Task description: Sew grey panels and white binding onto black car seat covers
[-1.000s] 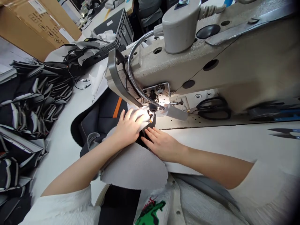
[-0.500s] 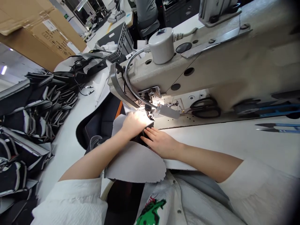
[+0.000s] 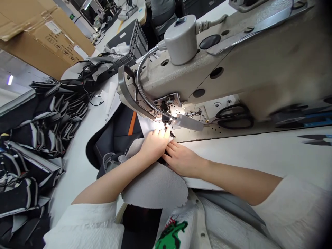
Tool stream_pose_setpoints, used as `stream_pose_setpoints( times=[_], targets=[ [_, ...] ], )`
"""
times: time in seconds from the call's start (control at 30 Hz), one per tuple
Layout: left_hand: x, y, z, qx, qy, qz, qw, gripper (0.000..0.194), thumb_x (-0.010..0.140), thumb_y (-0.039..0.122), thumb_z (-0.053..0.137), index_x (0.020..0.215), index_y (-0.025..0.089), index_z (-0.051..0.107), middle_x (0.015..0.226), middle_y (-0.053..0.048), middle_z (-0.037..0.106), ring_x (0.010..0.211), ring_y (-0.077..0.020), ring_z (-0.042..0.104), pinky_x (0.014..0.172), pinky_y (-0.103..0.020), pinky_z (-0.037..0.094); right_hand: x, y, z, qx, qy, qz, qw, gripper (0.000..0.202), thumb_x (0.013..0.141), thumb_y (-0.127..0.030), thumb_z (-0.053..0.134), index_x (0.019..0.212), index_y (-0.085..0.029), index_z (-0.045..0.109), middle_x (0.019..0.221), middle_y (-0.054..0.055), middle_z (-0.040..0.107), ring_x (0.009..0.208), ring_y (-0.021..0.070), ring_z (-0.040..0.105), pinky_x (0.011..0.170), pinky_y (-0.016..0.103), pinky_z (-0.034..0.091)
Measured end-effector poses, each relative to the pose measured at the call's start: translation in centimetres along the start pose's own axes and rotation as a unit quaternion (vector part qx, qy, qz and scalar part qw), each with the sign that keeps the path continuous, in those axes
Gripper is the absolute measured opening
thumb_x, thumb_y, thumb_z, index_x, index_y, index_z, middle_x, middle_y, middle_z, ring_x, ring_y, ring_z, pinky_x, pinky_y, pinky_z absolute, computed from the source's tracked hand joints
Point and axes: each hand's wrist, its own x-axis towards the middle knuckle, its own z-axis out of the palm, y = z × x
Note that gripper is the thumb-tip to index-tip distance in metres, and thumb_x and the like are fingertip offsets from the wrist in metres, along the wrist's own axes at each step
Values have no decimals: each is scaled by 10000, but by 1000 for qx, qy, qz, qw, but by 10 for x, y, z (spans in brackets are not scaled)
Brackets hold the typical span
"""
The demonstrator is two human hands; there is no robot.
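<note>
Beside the lit needle area of a sewing machine (image 3: 166, 117), my left hand (image 3: 155, 146) is closed, fingers bent over pale grey fabric (image 3: 158, 188). Close against it lies my right hand (image 3: 185, 159), its fingers together at the fabric's edge; its fingertips are partly covered and its thumb is hidden. The grey fabric hangs over the table edge towards my lap. Left of the needle spreads a dark padded piece (image 3: 111, 138) with an orange stripe (image 3: 132, 123), joined or overlapped by the grey fabric; I cannot tell which.
Black-handled scissors (image 3: 234, 117) lie on the machine bed, and snips (image 3: 316, 139) at the right. Stacked dark pieces (image 3: 23, 131) fill the left side. Behind are a cardboard box (image 3: 49, 38), a grey crate (image 3: 137, 39) and a seated person (image 3: 163, 14).
My left fingers have bent and lifted more into view by the needle, with light fabric folded there. The dark strip under my right fingertips is now mostly hidden. The view has shifted slightly.
</note>
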Motion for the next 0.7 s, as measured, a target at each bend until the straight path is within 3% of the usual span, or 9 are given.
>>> stream_pose_setpoints(
  times=[0.17, 0.3, 0.57, 0.7],
  targets=[
    [-2, -5, 11, -18, 22, -14, 1000, 504, 829, 133, 444, 1332, 121, 449, 1164, -149, 568, 1007, -277, 534, 810, -382, 452, 2, -1, -3, 14, -12, 4, 1000, 321, 866, -239, 480, 1083, -23, 575, 1058, 222, 578, 1028, 295, 528, 949, 451, 374],
    [0, -11, 10, -56, 8, -18, 998, 539, 796, 130, 456, 1335, 152, 454, 1240, -146, 528, 1103, -284, 495, 883, -396, 441, 2, -3, -2, 19, -17, 15, 1000, 396, 851, -258, 489, 1156, -14, 546, 1140, 239, 553, 1114, 321, 499, 1021, 466, 314],
    [9, -16, 8, -92, 29, -5, 995, 427, 794, 127, 442, 1198, 193, 564, 1261, -113, 522, 1114, -276, 480, 886, -390, 444, 5, 4, 0, 58, -49, 38, 996, 526, 809, -363, 577, 1206, -22, 520, 1236, 247, 500, 1217, 343, 420, 1075, 481, 261],
    [8, -15, 11, -97, 33, -8, 995, 431, 775, 128, 456, 1188, 182, 569, 1257, -120, 524, 1118, -290, 475, 894, -405, 444, 4, 2, 2, 26, -28, 31, 999, 497, 810, -368, 589, 1152, -11, 542, 1192, 254, 528, 1178, 353, 457, 1057, 488, 300]
  ],
)
